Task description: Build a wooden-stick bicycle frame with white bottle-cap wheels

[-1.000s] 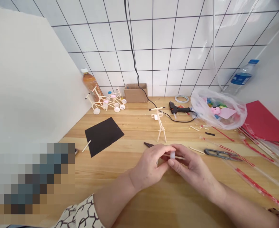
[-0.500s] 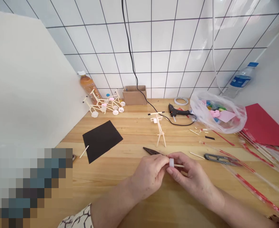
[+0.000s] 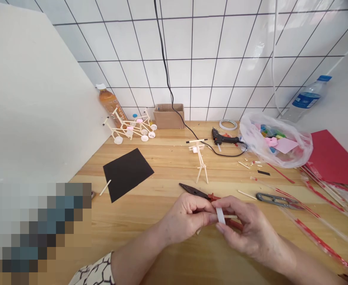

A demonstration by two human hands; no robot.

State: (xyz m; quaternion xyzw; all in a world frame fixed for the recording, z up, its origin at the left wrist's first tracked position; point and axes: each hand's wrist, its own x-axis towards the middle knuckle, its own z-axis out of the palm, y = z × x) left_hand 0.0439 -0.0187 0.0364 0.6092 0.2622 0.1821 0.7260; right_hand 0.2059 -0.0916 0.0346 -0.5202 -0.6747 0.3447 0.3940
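Observation:
Between the fingertips of my right hand point(image 3: 251, 227) is a white bottle cap point(image 3: 220, 215), seen edge-on. A thin wooden stick point(image 3: 230, 216) passes through the cap and sticks out on its right side. My left hand point(image 3: 188, 217) is closed on the stick just left of the cap, and a stick end shows below its fingers. Under both hands lie pliers point(image 3: 194, 190) with red handles. Beyond them stands a small stick frame point(image 3: 201, 160) with a black-tipped crossbar and a white piece near its top.
Stick models with round white wheels point(image 3: 132, 128) stand by a tea bottle point(image 3: 110, 103). Black card point(image 3: 129, 174) lies left. A glue gun point(image 3: 224, 137), plastic bag point(image 3: 304, 152), snips point(image 3: 277, 200), red card point(image 3: 337, 158) and stick packets lie right. A cardboard box point(image 3: 169, 118) is at the wall.
Both hands have shifted slightly right and down with the cap and stick. The cap is now tilted, and more of the pliers' red handles shows. The view has shifted a little.

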